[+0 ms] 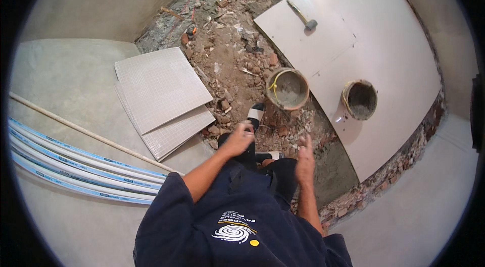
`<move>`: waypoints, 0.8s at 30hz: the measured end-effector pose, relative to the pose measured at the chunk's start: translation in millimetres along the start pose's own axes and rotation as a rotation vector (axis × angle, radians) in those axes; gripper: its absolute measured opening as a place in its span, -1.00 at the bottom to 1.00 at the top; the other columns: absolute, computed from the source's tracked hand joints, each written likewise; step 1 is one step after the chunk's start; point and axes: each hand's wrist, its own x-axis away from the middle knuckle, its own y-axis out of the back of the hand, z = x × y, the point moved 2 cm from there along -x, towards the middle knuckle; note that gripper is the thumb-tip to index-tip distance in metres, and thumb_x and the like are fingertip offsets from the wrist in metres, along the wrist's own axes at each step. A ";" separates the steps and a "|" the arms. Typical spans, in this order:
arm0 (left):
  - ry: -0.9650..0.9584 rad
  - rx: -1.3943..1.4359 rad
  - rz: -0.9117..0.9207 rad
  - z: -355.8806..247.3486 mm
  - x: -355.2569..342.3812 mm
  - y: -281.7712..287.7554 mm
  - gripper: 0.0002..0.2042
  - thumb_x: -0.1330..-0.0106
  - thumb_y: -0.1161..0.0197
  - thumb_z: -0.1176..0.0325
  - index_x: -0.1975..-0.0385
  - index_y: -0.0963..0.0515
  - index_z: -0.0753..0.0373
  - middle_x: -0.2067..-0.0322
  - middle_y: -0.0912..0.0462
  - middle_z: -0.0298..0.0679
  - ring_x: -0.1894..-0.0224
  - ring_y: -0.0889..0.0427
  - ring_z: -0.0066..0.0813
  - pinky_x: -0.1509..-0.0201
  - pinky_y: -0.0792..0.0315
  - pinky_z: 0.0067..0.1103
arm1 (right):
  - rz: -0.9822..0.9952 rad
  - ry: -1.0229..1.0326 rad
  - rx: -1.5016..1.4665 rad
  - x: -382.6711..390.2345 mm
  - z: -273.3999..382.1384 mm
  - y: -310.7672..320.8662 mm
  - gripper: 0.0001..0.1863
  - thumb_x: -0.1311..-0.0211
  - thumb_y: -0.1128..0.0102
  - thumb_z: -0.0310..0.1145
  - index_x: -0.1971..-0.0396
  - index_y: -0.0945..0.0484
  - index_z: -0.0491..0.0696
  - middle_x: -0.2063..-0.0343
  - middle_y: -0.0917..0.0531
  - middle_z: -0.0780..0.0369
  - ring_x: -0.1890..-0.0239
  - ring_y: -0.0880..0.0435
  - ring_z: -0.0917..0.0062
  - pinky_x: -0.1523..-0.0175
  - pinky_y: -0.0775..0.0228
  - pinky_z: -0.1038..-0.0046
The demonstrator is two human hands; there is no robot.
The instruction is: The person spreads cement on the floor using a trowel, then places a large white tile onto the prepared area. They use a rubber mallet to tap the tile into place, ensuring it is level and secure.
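My left hand (pixel 239 140) hovers over my left leg, near the stacked tiles, with its fingers loosely bent and nothing visible in them. My right hand (pixel 305 160) is raised above the rubble with the fingers stretched forward; it is slightly blurred and looks free of any object. Ahead of it stands a bucket (pixel 302 96) of grey mortar with a yellow handle, touching neither hand. A second bucket (pixel 362 99), dark inside, rests on the large white board (pixel 348 50). A mallet (pixel 309 23) with a light handle and grey head lies farther up that board.
Large square tiles with a fine grid (pixel 161 85) lie stacked at the left. Beside them, blue-and-white strips (pixel 81 163) and a long thin pole (pixel 76 126) stretch along the pale wall. Broken bricks and rubble (pixel 230 55) cover the ground around my feet. A tape measure (pixel 191 31) lies there.
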 end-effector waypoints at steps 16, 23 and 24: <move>0.320 -0.087 -0.737 15.8 48.0 131.7 -0.39 -0.28 -0.07 -0.06 -0.13 -0.34 0.35 -0.08 -0.43 0.16 -0.17 -0.38 0.04 -0.22 -0.26 -0.33 | 0.217 -0.236 0.804 -45.6 -125.4 121.5 -0.39 -0.35 0.26 0.05 0.04 -0.49 -0.23 0.09 -0.57 -0.07 -0.04 -0.51 0.11 -0.08 -0.26 0.22; 0.725 -0.133 -1.256 138.5 85.8 327.4 -0.41 -0.28 -0.07 0.01 -0.16 -0.29 0.35 -0.08 -0.42 0.13 -0.14 -0.40 0.03 -0.22 -0.25 -0.29 | -0.018 -0.539 0.798 -73.5 -140.7 173.8 -0.45 -0.30 0.09 -0.05 0.52 -0.52 -0.33 0.63 -0.56 0.02 0.49 -0.58 0.27 0.38 -0.35 0.24; 0.771 -0.223 -1.267 146.7 81.0 355.9 -0.42 -0.28 -0.07 0.04 -0.17 -0.28 0.34 -0.10 -0.40 0.12 -0.15 -0.39 0.01 -0.22 -0.24 -0.29 | -0.068 -0.605 0.632 -83.7 -123.4 148.7 -0.51 -0.29 0.05 -0.10 0.44 -0.54 -0.31 0.53 -0.61 0.08 0.44 -0.61 0.35 0.35 -0.42 0.34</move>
